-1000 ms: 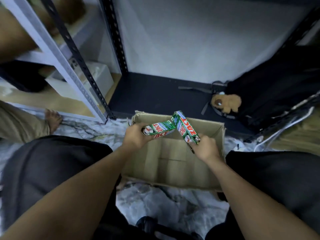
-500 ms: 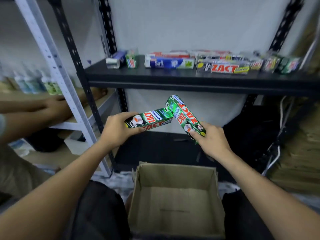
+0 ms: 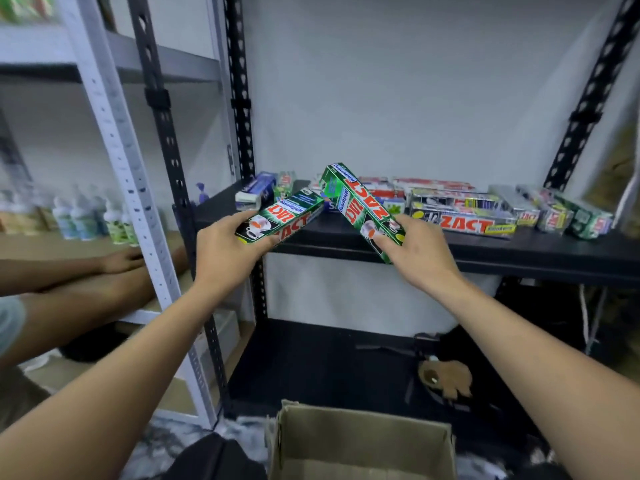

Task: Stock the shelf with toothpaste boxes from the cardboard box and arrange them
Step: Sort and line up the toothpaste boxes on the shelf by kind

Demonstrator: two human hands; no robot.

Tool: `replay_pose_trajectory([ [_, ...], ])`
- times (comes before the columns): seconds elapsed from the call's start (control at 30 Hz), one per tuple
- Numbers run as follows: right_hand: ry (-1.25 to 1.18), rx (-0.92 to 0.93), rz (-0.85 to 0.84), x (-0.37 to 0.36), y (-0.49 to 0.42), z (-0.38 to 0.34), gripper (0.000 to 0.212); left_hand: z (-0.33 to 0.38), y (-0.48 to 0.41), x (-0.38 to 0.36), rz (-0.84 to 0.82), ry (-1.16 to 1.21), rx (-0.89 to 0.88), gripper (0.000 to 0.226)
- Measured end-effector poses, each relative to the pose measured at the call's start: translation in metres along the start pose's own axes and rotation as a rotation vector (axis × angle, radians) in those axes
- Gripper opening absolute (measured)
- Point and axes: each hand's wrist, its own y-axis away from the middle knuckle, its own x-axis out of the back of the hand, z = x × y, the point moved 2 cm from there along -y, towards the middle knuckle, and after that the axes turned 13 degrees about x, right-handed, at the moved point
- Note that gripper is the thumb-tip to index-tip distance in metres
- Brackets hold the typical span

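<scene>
Left hand (image 3: pixel 225 247) fingers wrapped round green ZACT toothpaste carton (image 3: pixel 282 216); right hand (image 3: pixel 420 251) grips second green ZACT carton (image 3: pixel 360 206), both before black metal shelf (image 3: pixel 519 251).

Both arms were stretched forward, bare forearms rising from the bottom corners and converging. The left hand (image 3: pixel 227 249) gripped the near end of a box (image 3: pixel 282 218), thumb on top, fingers curled underneath. The right hand (image 3: pixel 424 252) gripped the near end of a second box (image 3: pixel 358 207), fingers curled round it, back of hand toward camera. Hands were roughly level and apart, wrists straight; the boxes' far ends met between them.
</scene>
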Motion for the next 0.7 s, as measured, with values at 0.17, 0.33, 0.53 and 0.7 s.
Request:
replay_pose_trajectory([
  [0.17,0.028,-0.050,-0.002,-0.039,-0.053,-0.011,0.038,-0.015,-0.028,-0.004,0.102,0.032,0.146,0.056],
  [0.33,0.088,-0.182,0.024,-0.075,-0.096,-0.037,0.037,-0.018,-0.044,0.000,0.129,0.053,0.215,0.050],
  [0.53,0.046,-0.103,0.081,-0.098,-0.132,-0.059,0.043,-0.012,-0.070,0.012,0.174,0.107,0.253,0.026],
  [0.7,-0.106,0.073,-0.046,-0.124,-0.126,-0.044,0.066,-0.008,-0.101,0.006,0.192,0.067,0.281,0.006],
])
